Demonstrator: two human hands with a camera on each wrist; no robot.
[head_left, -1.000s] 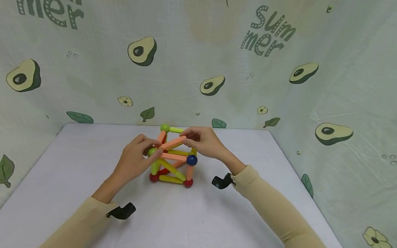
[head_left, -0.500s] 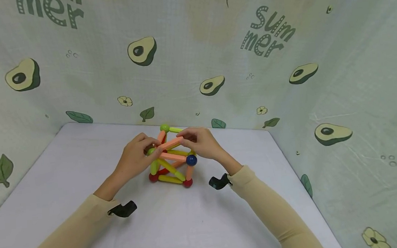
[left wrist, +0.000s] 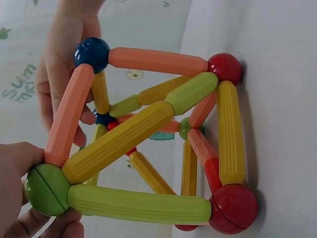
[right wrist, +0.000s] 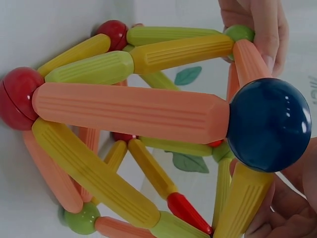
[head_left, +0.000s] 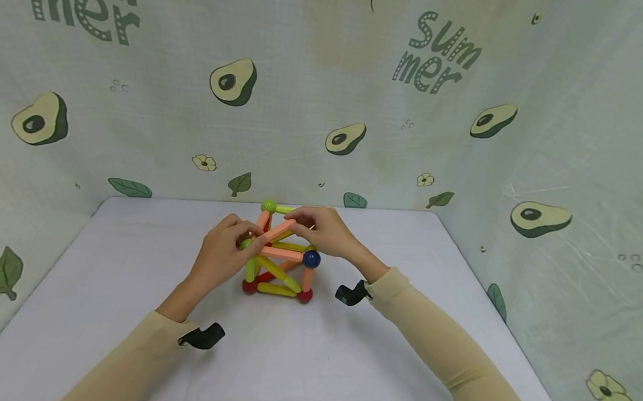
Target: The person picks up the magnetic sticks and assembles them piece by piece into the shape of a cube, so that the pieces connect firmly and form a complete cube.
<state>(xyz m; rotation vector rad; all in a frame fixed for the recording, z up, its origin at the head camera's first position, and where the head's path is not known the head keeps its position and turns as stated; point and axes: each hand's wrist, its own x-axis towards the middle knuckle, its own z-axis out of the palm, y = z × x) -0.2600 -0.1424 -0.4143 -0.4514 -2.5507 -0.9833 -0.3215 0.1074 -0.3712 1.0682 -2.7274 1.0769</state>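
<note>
A cube-like frame of ribbed magnetic sticks and balls stands upright on the table. In the head view my right hand (head_left: pixel 326 231) pinches the right end of a salmon magnetic stick (head_left: pixel 281 229), slanting over the frame's top. Thumb and index finger of my left hand (head_left: pixel 222 253) pinch its left end, close to a green ball (head_left: pixel 246 245). The left wrist view shows that green ball (left wrist: pixel 48 190) beside the left fingers; the held stick is hidden there. A blue ball (head_left: pixel 311 259) marks the near right top corner. In the right wrist view, right fingers (right wrist: pixel 290 203) curl behind the blue ball (right wrist: pixel 270 125).
The frame rests on red balls, one at the near bottom corner (head_left: pixel 304 295). Another green ball (head_left: pixel 268 206) tops the far corner. A white table (head_left: pixel 289 366) lies beneath, and a printed cloth (head_left: pixel 291 102) hangs behind and at the sides.
Across the frames the right hand has shifted slightly left with its end of the salmon stick. The left hand and the frame stay nearly in place.
</note>
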